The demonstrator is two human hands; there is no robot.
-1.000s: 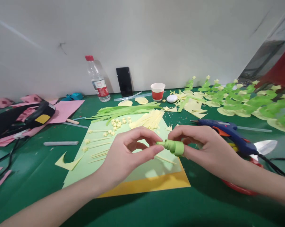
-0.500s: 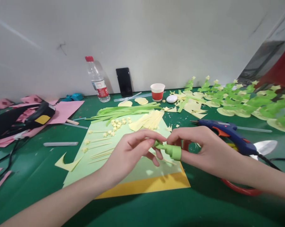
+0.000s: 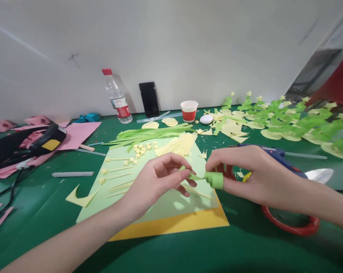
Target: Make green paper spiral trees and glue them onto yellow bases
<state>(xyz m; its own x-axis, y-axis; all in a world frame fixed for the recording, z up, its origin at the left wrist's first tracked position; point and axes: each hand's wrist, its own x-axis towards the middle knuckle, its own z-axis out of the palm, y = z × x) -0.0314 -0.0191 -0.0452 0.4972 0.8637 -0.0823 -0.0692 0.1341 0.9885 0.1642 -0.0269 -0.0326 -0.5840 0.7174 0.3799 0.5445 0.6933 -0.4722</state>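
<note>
A green paper strip (image 3: pixel 216 180) stretches between my two hands, its right part curled into a loose coil. My left hand (image 3: pixel 161 178) pinches the strip's left end between thumb and forefinger. At the coil is my right hand (image 3: pixel 245 170), thumb and fingers closed on it; the exact grip is partly hidden. Both hands are above a pale green sheet (image 3: pixel 160 204) with an orange-yellow sheet (image 3: pixel 171 228) showing under its front edge. On the pale sheet lie thin yellow sticks (image 3: pixel 120 176), some tipped with small stars, and a cluster of folded paper stars (image 3: pixel 141 150).
Green strips (image 3: pixel 154 132) and yellow strips (image 3: pixel 179 145) lie behind my hands. A blue glue gun (image 3: pixel 276 151) and red-handled scissors (image 3: pixel 290 225) are at right. Finished paper plants (image 3: pixel 304 121), a paper cup (image 3: pixel 189 112), a phone (image 3: pixel 149 99) and a bottle (image 3: pixel 118 100) stand farther back.
My right hand has moved slightly right with the coil, away from my left hand. More of the strip now shows between them.
</note>
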